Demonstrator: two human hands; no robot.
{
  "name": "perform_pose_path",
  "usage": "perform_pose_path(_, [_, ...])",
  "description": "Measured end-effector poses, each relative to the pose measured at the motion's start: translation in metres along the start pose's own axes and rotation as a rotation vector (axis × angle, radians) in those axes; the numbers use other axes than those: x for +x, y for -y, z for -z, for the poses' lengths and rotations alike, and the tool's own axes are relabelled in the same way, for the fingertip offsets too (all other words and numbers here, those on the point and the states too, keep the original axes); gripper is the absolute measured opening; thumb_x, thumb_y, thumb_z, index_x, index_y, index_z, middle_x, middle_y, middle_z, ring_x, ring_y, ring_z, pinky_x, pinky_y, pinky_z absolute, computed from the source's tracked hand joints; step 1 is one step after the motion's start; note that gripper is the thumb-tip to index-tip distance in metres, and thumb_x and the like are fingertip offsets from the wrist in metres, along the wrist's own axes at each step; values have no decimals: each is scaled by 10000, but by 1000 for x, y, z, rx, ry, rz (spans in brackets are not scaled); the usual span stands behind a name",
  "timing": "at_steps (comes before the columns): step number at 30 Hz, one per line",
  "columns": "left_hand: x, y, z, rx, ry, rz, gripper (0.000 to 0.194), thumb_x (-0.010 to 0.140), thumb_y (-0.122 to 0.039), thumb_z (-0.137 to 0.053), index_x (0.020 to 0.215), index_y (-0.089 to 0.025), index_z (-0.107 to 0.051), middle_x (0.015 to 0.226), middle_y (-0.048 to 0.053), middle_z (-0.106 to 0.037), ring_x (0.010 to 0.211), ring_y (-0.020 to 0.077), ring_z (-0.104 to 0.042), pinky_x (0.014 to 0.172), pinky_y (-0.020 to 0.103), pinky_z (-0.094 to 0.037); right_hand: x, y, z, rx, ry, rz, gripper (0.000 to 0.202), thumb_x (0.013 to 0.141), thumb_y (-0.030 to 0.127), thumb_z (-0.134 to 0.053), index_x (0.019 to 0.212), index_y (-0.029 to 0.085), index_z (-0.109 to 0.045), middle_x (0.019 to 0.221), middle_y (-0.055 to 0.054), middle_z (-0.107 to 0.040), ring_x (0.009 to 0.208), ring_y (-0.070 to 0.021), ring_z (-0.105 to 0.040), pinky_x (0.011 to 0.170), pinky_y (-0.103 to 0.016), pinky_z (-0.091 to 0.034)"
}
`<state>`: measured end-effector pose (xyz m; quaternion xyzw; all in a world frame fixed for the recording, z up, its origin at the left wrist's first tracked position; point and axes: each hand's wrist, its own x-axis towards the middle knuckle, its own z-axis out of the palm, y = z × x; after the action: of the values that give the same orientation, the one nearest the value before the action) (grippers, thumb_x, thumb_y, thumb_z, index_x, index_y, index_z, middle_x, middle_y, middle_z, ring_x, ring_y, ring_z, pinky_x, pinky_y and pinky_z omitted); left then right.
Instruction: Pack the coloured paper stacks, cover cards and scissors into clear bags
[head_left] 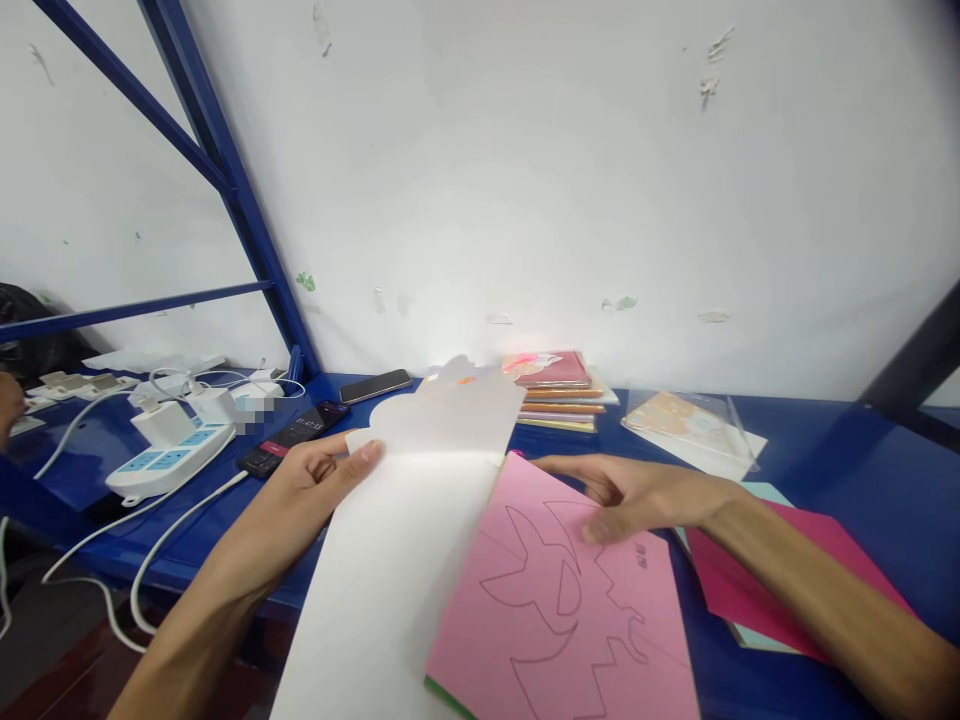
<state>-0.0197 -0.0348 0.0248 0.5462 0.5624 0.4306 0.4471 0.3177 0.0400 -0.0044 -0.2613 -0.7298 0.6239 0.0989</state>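
My left hand [330, 480] pinches the left edge of a large white folded paper [397, 560], whose upper flap has a wavy cut edge and stands raised. My right hand [622, 495] grips the top of a pink sheet [555, 600] with pencil outlines drawn on it, thumb on the front and fingers behind. The pink sheet overlaps the right part of the white paper, and a green edge shows beneath its lower left corner.
Stacked coloured cards [559, 395] stand by the wall. A clear packet [682, 420] lies right of them, magenta paper [795, 570] under my right forearm. On the left are two phones [375, 385], a power strip [172, 460], white cables and blue frame bars [217, 170].
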Motion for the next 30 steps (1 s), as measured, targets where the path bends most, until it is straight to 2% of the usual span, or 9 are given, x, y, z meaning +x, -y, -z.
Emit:
perform_pose_path(3, [7, 8, 0, -89, 29, 25, 331, 809, -459, -776, 1006, -198, -721, 657, 3, -694, 526, 138, -572, 462, 197, -417, 0, 0, 2, 2, 40, -14, 972, 810, 360, -827, 1618, 207, -310, 515, 142, -300, 433, -52, -242, 383, -148, -216])
perform_pose_path(9, [10, 19, -10, -209, 265, 29, 271, 834, -417, -784, 791, -159, -712, 581, -24, -627, 486, 80, -499, 447, 160, -381, 8, -4, 0, 110, 157, -33, 942, 811, 376, -829, 1576, 126, -340, 522, 132, -438, 400, -38, -301, 364, -134, -253])
perform_pose_path(11, [10, 23, -17, -244, 314, 40, 287, 846, -433, -776, 807, -153, -727, 630, -9, -662, 519, 81, -525, 467, 158, -390, 9, -5, -2, 160, 182, -29, 736, 776, 364, -851, 1404, 129, -548, 550, 108, -506, 394, -34, -345, 374, -140, -307])
perform_pose_path(13, [10, 26, -23, -319, 338, 61, 298, 852, -432, -776, 768, -151, -723, 648, -2, -682, 535, 80, -549, 488, 158, -403, 9, -6, -4, 166, 158, -14, 398, 729, 330, -882, 1027, 135, -704, 535, 96, -502, 398, -25, -345, 371, -138, -294])
perform_pose_path(16, [12, 27, -27, -528, 341, 115, 295, 849, -455, -768, 800, -165, -746, 668, 23, -724, 606, 145, -659, 574, 215, -493, 5, -6, -5, 171, 10, 41, 329, 723, 342, -890, 692, 159, -618, 494, 100, -422, 404, -19, -296, 355, -139, -225])
perform_pose_path(20, [14, 26, -31, -806, 287, 144, 498, 904, -576, -601, 1169, -178, -738, 952, 105, -807, 969, 337, -750, 835, 414, -580, 3, 0, -8, 317, -263, 150, 319, 779, 425, -851, 908, 200, -665, 587, 73, -523, 461, -66, -474, 473, -185, -451])
perform_pose_path(25, [6, 25, -60, -928, 412, 12, 743, 922, -690, -453, 1426, -157, -567, 1345, 175, -689, 1288, 401, -606, 1064, 540, -478, 14, 7, -15, 407, -668, 309, 326, 836, 449, -804, 1024, 241, -638, 741, 21, -642, 644, -129, -639, 597, -228, -532])
perform_pose_path(27, [1, 27, -75, -858, 387, -48, 712, 923, -632, -544, 1487, -201, -487, 1420, 166, -639, 1326, 393, -575, 1079, 538, -468, 21, 3, -20, 346, -724, 296, 410, 867, 476, -764, 1177, 261, -602, 796, 3, -680, 686, -167, -672, 626, -277, -553])
perform_pose_path(30, [0, 35, -88, -686, 192, -58, 734, 887, -432, -731, 1520, -270, -397, 1415, 133, -648, 1295, 352, -607, 1051, 491, -505, 30, -7, -28, 161, -703, 247, 659, 897, 544, -699, 1443, 287, -435, 784, -1, -696, 634, -203, -665, 589, -338, -546])
